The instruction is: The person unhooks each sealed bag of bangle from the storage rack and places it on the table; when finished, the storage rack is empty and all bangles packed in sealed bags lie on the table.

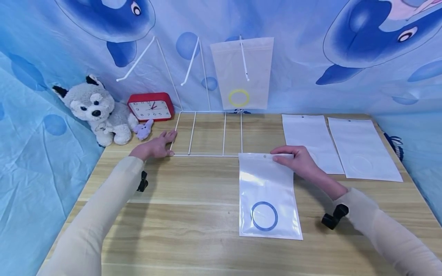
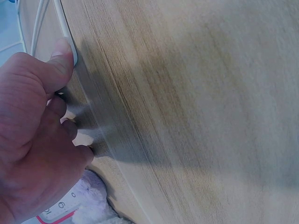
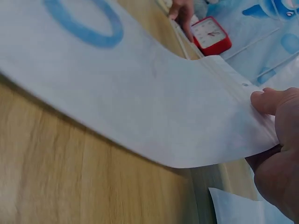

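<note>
Blue-ring bag (image 1: 257, 184): over the counter (image 1: 179, 230), at 5 o'clock of the head view, not yet hung.
Left hand (image 1: 157, 147): at 9 o'clock, rests on the white rack (image 1: 207, 155), thumb on near corner, not clenched.
Left hook (image 1: 136, 58), middle hook (image 1: 190, 61): at 10 and 11 o'clock, carrying no bag.
Yellow-ring bag (image 1: 226, 74): at 1 o'clock, already hanging.
Right hand (image 1: 298, 159): at 3 o'clock, pinches the blue-ring bag's top.
Third bag (image 1: 305, 134), fourth bag (image 1: 359, 142): at 3 o'clock, lying flat, also unhung.

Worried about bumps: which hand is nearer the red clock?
Left: the left hand is just in front of the red clock; the right hand, gripping a blue-ringed pouch, is farther right.
</note>
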The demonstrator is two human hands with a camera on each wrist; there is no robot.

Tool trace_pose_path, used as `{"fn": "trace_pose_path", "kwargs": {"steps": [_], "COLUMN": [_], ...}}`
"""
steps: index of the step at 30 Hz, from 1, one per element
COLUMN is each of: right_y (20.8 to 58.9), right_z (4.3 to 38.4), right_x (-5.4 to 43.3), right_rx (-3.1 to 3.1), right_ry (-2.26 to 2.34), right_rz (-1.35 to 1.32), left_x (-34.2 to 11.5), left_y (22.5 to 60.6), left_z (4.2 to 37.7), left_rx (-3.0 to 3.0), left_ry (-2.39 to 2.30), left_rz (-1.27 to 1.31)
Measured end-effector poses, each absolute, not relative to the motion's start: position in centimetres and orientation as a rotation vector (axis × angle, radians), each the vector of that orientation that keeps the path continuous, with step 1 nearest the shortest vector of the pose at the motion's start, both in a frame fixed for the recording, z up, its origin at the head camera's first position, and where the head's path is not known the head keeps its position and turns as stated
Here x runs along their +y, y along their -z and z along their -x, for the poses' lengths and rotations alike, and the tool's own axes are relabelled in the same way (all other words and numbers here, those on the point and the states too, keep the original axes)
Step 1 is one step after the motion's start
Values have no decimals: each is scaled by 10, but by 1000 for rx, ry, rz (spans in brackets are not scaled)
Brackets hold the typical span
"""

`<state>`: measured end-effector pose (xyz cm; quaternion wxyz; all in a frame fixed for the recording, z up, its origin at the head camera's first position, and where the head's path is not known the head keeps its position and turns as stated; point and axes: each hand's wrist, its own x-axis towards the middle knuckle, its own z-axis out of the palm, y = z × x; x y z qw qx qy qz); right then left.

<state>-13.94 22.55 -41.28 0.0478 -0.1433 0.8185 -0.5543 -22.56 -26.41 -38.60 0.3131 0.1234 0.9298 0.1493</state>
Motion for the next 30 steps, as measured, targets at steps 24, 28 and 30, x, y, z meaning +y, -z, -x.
{"fn": "trace_pose_path", "kwargs": {"steps": [24,28,30], "right_y": [430,429,429], "right_z": [147,147,148], "right_x": [221,220,220], "right_rx": [2785,2800,2805], "right_ry": [1454,1415,1390], "right_rz": [712,744,765], "left_x": [-263,-263,-264], "left_y": [385,386,387], "left_z": [225,225,226], "left_rx": [2454,2454,2454], "left_ry": [-382,-383,-383], "left_rz": [-305,-315,-319]}}
